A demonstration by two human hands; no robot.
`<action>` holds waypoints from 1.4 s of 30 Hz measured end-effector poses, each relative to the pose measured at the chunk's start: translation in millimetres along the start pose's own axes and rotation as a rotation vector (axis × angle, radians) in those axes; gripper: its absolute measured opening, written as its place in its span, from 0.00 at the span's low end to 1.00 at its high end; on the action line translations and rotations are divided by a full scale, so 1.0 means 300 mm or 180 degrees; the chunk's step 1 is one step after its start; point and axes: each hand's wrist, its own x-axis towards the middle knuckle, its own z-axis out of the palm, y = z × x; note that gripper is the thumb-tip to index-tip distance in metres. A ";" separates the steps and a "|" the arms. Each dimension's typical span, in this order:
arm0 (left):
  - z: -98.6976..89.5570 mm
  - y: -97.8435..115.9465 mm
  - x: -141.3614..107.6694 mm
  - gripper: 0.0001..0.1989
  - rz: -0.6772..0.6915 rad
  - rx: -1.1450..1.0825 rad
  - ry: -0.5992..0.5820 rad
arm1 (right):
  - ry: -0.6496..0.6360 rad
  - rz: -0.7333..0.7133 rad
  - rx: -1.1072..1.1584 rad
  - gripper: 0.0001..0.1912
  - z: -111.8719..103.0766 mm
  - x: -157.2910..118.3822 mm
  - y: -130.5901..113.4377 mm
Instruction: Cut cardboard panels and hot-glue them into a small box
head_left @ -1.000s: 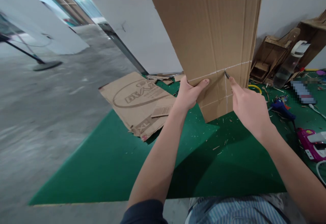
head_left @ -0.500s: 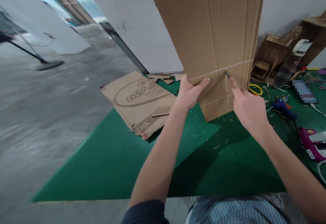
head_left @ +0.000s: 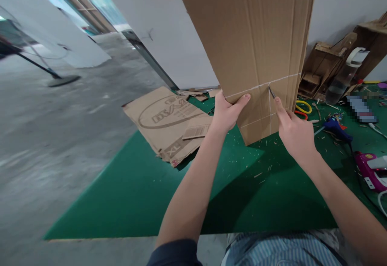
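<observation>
A tall cardboard sheet [head_left: 256, 36] stands tilted on the green table [head_left: 121, 201], with pale lines crossing its lower part. My left hand [head_left: 228, 110] grips its left edge, thumb on the front face and the other fingers hidden behind. In my right hand [head_left: 294, 130] is a thin pointed tool [head_left: 271, 92], its dark tip at the cardboard just below the long crossing line, near the top of the upright line. The forefinger lies stretched along the tool; most of its handle is hidden in my fingers.
Flat cardboard pieces [head_left: 166, 116] lie left of my left hand. On the right are yellow and red rings [head_left: 304, 107], a blue glue gun [head_left: 337, 130], a phone [head_left: 361, 108], a bottle [head_left: 344, 76], a magenta device [head_left: 370, 171] and a brown cardboard structure [head_left: 323, 68]. Scraps litter the table.
My right hand has shifted slightly down with the tool, whose tip stays near the line crossing. More of the tool and a red ring now show. The view has moved slightly.
</observation>
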 end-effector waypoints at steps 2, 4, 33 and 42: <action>0.000 0.001 -0.002 0.20 -0.0013 -0.0006 -0.0003 | 0.0024 0.0027 0.0030 0.35 0.011 -0.007 -0.001; 0.000 0.000 -0.003 0.20 -0.0008 -0.0012 -0.0013 | 0.0091 0.0037 0.0009 0.35 0.021 -0.013 0.000; 0.017 -0.014 0.002 0.19 -0.0206 -0.0071 0.0183 | 0.0459 -0.0053 0.0290 0.33 0.101 -0.080 0.023; 0.014 0.007 -0.008 0.18 -0.0073 0.0110 0.0035 | 0.0349 0.0047 0.0422 0.30 0.028 -0.031 0.010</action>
